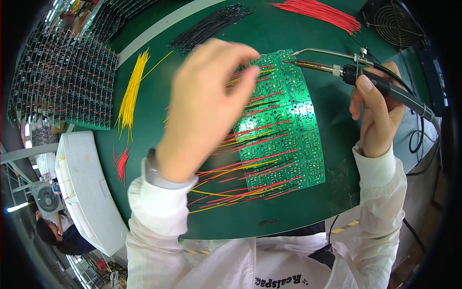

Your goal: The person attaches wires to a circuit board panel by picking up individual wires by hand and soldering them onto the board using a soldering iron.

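Note:
My right hand [378,108] grips a black-handled soldering iron [394,89] on the right. A thin bent metal tube is clamped along it. The iron's tip meets the upper edge of a green circuit board panel [308,139]. Over the panel's upper left hovers my left hand [207,91], blurred by motion. Its thumb and forefinger curve toward each other; whether a wire is between them cannot be made out. Rows of red, yellow and black wires [269,156] lie across the panel and stick out past its left side, partly hidden by my left hand.
Bundles of yellow wires [132,94], black wires [211,26] and red wires [320,13] lie on the green table. Short red wires [122,164] sit near a white foam box [89,192]. Stacked boards [62,77] stand at left, a black fan [392,21] at far right.

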A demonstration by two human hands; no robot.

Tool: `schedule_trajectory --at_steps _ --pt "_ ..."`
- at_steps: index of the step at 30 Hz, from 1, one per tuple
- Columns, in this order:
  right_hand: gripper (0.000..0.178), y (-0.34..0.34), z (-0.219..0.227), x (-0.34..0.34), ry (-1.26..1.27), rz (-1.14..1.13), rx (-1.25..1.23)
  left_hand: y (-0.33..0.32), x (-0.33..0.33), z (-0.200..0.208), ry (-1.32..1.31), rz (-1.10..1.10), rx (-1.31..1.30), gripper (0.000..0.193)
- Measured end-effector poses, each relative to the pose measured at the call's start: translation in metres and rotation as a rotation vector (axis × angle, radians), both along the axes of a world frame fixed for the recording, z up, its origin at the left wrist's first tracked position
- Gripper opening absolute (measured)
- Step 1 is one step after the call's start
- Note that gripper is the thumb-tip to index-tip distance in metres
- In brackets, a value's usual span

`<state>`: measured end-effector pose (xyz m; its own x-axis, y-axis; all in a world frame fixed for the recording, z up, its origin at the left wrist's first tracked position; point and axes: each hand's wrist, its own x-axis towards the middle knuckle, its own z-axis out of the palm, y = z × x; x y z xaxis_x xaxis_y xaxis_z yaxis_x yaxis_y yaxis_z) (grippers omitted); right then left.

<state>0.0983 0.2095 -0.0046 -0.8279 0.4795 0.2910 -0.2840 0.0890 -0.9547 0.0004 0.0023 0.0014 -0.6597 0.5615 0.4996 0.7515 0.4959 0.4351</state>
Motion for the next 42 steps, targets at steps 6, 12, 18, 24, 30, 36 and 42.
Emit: schedule_trajectory --at_steps 6,12,18,24,30,36,42 --pt "0.021 -0.002 0.004 -0.001 0.009 -0.012 -0.005 -0.132 -0.095 -0.002 -0.109 0.517 -0.159 0.020" --pt "0.022 0.001 0.003 0.002 -0.020 -0.004 0.023 -0.156 -0.107 -0.016 -0.294 0.597 -0.182 0.018" --pt "0.022 0.003 0.001 0.003 -0.029 -0.022 0.026 -0.128 -0.087 0.000 -0.093 0.496 -0.181 0.021" --pt "0.022 0.002 0.004 0.002 -0.024 -0.034 0.026 -0.086 -0.071 -0.004 -0.213 0.266 -0.166 0.013" --pt "0.023 0.001 0.003 -0.001 -0.025 -0.014 0.022 -0.083 -0.069 -0.007 -0.006 0.229 -0.228 0.008" --pt "0.023 0.003 0.005 0.003 -0.009 -0.018 0.012 -0.074 -0.050 0.031 0.034 0.249 -0.032 0.009" --pt "0.023 0.009 -0.001 0.015 -0.010 -0.059 0.013 -0.023 0.005 0.043 0.030 -0.002 -0.054 0.008"
